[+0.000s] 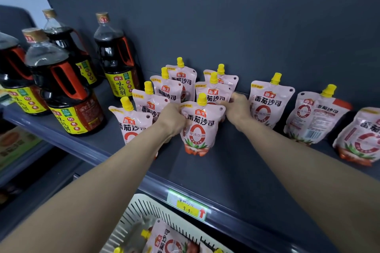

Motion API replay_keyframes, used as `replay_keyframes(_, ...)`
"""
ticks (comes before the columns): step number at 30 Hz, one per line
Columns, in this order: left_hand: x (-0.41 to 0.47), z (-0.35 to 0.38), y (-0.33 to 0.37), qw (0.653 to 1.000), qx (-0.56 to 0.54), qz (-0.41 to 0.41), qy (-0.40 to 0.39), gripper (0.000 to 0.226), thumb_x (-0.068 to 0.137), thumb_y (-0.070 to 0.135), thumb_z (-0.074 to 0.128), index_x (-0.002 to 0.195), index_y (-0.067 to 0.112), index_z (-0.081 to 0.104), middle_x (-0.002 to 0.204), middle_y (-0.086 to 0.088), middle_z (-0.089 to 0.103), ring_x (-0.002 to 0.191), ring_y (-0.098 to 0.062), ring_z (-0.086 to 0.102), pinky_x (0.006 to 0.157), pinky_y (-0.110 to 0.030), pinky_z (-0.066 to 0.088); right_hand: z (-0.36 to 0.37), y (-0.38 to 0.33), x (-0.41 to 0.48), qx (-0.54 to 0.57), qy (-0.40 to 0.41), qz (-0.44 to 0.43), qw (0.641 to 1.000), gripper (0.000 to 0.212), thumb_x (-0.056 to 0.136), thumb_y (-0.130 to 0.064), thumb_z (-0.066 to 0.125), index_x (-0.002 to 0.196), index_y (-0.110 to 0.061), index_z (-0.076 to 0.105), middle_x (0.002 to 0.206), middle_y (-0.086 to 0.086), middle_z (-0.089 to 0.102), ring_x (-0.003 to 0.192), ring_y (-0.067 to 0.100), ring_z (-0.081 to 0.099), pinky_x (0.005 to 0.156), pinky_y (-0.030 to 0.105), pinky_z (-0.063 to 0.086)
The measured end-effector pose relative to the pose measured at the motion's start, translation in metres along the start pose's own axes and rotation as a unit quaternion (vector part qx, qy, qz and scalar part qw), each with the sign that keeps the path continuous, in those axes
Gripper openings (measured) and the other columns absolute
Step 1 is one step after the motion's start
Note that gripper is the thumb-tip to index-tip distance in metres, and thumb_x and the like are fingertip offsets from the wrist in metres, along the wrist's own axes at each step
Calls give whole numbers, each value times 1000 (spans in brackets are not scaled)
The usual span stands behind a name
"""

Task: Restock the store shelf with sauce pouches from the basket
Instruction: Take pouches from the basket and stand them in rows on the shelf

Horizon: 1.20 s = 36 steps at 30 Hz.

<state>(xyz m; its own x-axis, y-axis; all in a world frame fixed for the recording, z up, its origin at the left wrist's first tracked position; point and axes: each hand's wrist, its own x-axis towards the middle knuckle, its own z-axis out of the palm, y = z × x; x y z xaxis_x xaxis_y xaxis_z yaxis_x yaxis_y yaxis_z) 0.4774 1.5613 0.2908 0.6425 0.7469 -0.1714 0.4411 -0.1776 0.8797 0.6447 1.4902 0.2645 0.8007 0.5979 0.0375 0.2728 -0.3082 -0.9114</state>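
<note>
Basket (131,214) pouches wait below; left hand (174,119) and right hand (236,107) fingers pinch front pouch (200,127) between them, steadying it upright.

Both forearms bare; hands (172,119) seemingly without gloves, rings or watch.

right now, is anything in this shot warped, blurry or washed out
In the head view, wide-angle distortion bows the shelf edge and leans the soy sauce bottles outward; the price tag is washed out and partly unreadable; the basket and the left-edge boxes are soft; the centre pouch between the left hand and right hand is sharp.
</note>
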Motion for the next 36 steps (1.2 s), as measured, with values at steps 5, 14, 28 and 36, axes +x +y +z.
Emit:
replay_keyframes(5,10,5,5,1000,-3,2,14,31,80,-15,54,105,-2,66,104,-18,69,101,-32,65,86,-37,54,-9,0,-8,-37,-18,-23,999,26,88,-2,59,112,-8,67,112,8,70,103,24,64,86,35,53)
replay_keyframes(14,17,17,17,995,64,2,70,36,81,-6,54,117,-1,59,113,-16,67,107,-33,62,93,-37,51,-27,-1,-22,-38,2,-31,999,33,92,-4,57,124,-4,59,123,11,65,114,23,60,90,25,46)
replay_keyframes(28,23,20,22,996,46,-15,73,45,82,-4,58,126,2,53,124,-16,61,118,-33,55,102,-44,45,-39,-7,-49,-62,42,-51,996,27,94,-7,54,119,-4,63,121,10,66,111,20,61,87,19,41)
replay_keyframes(36,-4,20,24,991,105,24,78,44,87,2,53,128,-7,41,124,-25,55,113,-39,55,92,-40,45,-39,-15,-77,-82,39,-76,993,25,94,-6,53,117,-5,63,119,9,67,109,18,61,87,19,41)
